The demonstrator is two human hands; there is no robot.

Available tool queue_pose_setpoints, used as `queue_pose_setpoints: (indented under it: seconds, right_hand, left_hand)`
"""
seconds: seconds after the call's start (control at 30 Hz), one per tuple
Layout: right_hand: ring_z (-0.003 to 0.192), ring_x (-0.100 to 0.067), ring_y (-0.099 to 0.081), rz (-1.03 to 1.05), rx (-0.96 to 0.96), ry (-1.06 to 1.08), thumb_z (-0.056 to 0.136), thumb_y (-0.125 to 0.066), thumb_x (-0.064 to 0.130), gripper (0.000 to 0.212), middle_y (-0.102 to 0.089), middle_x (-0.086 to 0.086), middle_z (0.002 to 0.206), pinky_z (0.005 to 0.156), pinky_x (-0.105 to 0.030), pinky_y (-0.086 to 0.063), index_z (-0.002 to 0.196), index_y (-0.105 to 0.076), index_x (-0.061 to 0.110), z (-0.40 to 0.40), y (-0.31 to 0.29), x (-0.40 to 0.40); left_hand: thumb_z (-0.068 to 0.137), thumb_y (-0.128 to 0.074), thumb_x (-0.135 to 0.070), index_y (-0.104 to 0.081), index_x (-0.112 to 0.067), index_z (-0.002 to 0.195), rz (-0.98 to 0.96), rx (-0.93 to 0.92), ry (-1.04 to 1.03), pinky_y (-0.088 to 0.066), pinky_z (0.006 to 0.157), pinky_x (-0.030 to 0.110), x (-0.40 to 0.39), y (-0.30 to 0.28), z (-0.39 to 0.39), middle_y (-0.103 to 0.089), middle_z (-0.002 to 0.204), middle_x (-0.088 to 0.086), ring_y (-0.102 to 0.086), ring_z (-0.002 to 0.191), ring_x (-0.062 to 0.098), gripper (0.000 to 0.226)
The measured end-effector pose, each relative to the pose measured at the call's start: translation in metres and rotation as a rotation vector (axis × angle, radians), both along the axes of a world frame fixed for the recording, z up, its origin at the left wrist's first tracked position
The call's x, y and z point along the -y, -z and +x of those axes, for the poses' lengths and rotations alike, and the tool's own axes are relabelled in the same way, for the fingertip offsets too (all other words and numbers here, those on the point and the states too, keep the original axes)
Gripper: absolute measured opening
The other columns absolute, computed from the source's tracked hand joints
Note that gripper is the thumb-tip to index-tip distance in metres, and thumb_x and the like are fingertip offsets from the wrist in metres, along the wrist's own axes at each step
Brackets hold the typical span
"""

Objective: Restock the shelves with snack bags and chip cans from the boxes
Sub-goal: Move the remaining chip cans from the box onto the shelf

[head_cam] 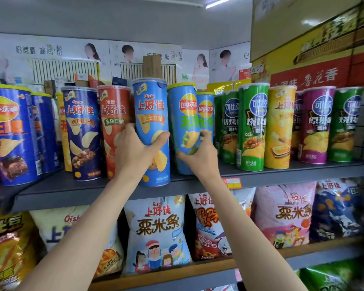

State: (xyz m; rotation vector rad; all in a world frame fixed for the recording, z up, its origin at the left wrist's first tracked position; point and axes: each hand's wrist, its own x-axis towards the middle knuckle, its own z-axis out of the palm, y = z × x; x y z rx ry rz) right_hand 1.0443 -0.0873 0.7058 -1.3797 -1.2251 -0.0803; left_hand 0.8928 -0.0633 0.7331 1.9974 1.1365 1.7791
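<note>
Plainly the top shelf (282,171) sets the order: its grey board carries one row of upright chip cans running left to right, labels turned outward so each flavour reads from the aisle, with snack bags (156,234) leaning on the shelf below. Near the middle of that row the person works two cans at once, probably to square them up with their neighbours and close the gaps. The left hand (135,148) wraps the light blue Oishi can (151,114), fingers curled round its left side and the thumb pressed across its front; the can stands at the near edge of the shelf and seems tilted a little, its base perhaps not yet fully settled. The right hand (200,152) grips the lower part of the blue Lay's can (184,122), thumb on the front and fingers reaching round the right side, between it and a second Lay's can just beside it. The Oishi can is tall and slim, with a clear lid, red lettering and pictured chips; the Lay's can has a yellow-green lid and green characters.
</note>
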Motion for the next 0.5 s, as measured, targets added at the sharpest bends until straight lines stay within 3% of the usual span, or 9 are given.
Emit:
queue_pose_setpoints:
  seconds: [0.07,0.17,0.37,0.5]
  right_hand:
    - [0.11,-0.033,-0.053,-0.007,-0.025,0.115,0.072,-0.078,0.025,0.075,-0.053,-0.016,0.121,0.086,-0.039,-0.044,0.129,-0.035,0.004,0.015,-0.002,0.007]
    - [0.109,-0.035,-0.053,-0.034,-0.047,0.218,0.074,-0.078,0.024,0.071,-0.052,-0.019,0.12,0.08,-0.036,-0.041,0.125,-0.035,0.001,0.04,-0.005,0.018]
    - [0.113,-0.035,-0.049,-0.044,-0.019,0.179,0.076,-0.075,0.021,0.073,-0.048,-0.02,0.123,0.082,-0.036,-0.04,0.13,-0.03,0.0,0.05,-0.004,0.017]
    - [0.119,-0.035,-0.046,-0.053,0.015,0.195,0.078,-0.074,0.023,0.079,-0.044,-0.02,0.129,0.09,-0.038,-0.039,0.137,-0.026,0.002,0.05,0.002,0.017]
  left_hand:
    - [0.071,-0.071,-0.052,-0.048,-0.016,0.095,0.007,-0.027,-0.001,-0.036,0.06,0.023,0.006,-0.001,0.009,-0.059,0.095,-0.001,-0.055,0.082,0.017,0.049]
    - [0.072,-0.069,-0.054,-0.051,-0.012,0.1,0.026,-0.085,-0.02,-0.036,0.068,0.028,0.012,-0.004,0.029,-0.062,0.101,0.005,-0.06,0.091,0.027,0.054]
    - [0.082,-0.06,-0.053,-0.044,-0.007,0.109,0.003,-0.176,-0.05,-0.038,0.072,0.033,0.016,-0.006,0.073,-0.053,0.1,0.006,-0.055,0.1,0.031,0.056]
    - [0.086,-0.058,-0.046,-0.039,0.0,0.123,0.009,-0.184,-0.089,-0.038,0.076,0.032,0.012,0.002,0.086,-0.053,0.12,0.015,-0.051,0.111,0.031,0.063]
